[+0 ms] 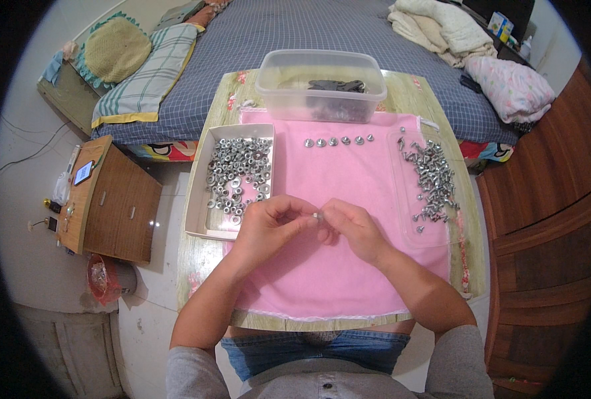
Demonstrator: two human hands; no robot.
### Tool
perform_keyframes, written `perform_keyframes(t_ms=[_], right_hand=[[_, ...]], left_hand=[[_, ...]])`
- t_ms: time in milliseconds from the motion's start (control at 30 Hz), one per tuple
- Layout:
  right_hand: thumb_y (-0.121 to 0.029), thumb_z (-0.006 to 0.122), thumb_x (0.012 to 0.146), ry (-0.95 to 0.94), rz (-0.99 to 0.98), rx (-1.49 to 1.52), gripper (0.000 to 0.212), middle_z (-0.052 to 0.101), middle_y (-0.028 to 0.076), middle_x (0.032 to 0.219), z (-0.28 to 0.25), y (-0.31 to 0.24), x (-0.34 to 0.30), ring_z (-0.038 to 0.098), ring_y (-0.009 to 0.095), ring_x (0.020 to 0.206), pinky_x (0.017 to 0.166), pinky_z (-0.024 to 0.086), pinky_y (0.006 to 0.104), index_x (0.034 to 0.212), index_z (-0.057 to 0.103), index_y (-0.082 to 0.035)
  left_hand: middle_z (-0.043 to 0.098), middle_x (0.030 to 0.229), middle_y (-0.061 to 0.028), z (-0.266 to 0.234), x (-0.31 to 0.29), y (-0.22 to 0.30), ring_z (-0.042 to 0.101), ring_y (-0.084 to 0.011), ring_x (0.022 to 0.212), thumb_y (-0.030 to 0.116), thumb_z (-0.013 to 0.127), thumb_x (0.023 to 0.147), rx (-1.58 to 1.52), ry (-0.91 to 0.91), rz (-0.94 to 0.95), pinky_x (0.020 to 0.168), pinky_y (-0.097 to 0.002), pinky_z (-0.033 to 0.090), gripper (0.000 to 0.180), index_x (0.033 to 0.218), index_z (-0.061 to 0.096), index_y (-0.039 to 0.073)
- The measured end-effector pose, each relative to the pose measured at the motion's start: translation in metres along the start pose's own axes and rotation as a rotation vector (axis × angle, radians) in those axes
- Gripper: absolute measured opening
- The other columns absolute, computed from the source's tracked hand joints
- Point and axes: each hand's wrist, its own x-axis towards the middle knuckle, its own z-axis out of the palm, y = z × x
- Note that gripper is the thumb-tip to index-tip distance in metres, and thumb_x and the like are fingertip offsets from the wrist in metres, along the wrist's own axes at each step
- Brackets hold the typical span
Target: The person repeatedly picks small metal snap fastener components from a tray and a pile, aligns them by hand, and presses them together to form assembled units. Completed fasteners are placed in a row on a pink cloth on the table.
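Room light: bright, fairly even; source outside frame. Wooden panelling (541,266), right edge: darker. Shadows: soft, faint, on pink cloth (348,279), lower centre. Glints: loose screws (435,183), right of centre; nuts (235,183), left of centre. Phone screen (84,172), left: lit. Held piece (318,216), centre: detail indistinct. Distortion: fisheye, straight edges bowed; corners black.

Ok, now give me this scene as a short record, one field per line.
Left hand: pinching a small metal piece
Right hand: fingertips close against the left hand's; grip on the piece unclear
White box: left side, holding metal nuts
Clear tray: right side, holding screws
Clear tub: far end, holding dark items
Row: six metal fasteners on pink cloth, between box and tray
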Motion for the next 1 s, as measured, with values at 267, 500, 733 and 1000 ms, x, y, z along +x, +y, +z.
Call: perform_keyframes(t_ms=[267, 500, 733, 1000], right_hand=[[-0.022, 0.041, 0.091, 0.004, 0.006, -0.04, 0.021, 0.052, 0.001, 0.068, 0.0031, -0.0029, -0.0005, 0.047, 0.006, 0.06, 0.055, 0.039, 0.0182, 0.088, 0.05, -0.004], [-0.02, 0.042, 0.09, 0.021, 0.008, -0.045, 0.019, 0.053, 0.001, 0.069, 0.0001, -0.0007, -0.0007, 0.048, 0.006, 0.061, 0.055, 0.04, 0.0187, 0.088, 0.05, -0.004], [-0.021, 0.043, 0.09, 0.016, -0.002, -0.032, 0.019, 0.053, 0.001, 0.069, 0.001, -0.0018, -0.0009, 0.048, 0.006, 0.061, 0.055, 0.04, 0.0186, 0.09, 0.05, -0.003], [-0.022, 0.042, 0.09, 0.035, -0.017, -0.023, 0.021, 0.053, 0.001, 0.069, 0.0019, -0.002, -0.001, 0.048, 0.006, 0.061, 0.054, 0.039, 0.018, 0.089, 0.049, -0.003]], left_hand=[[0.063, 0.082, -0.0067, -0.0004, -0.0003, -0.0014, 0.06, -0.0098, 0.075, 0.001, 0.063, 0.075, -0.024, 0.0, 0.002, 0.069, -0.0213, 0.049, 0.014, 0.088, 0.06, -0.003], [0.063, 0.082, -0.0062, -0.0002, 0.0008, -0.0028, 0.059, -0.0093, 0.075, 0.001, 0.063, 0.075, 0.023, 0.001, 0.027, 0.069, -0.0207, 0.049, 0.014, 0.088, 0.06, -0.003], [0.063, 0.082, -0.006, -0.0004, 0.0002, -0.0019, 0.059, -0.0092, 0.075, 0.0, 0.062, 0.075, -0.013, 0.004, 0.021, 0.068, -0.0205, 0.049, 0.014, 0.088, 0.06, -0.003], [0.062, 0.082, -0.0062, 0.0, 0.0005, -0.0022, 0.059, -0.0095, 0.075, 0.0, 0.062, 0.076, -0.022, 0.004, 0.027, 0.068, -0.021, 0.049, 0.013, 0.088, 0.06, -0.003]])
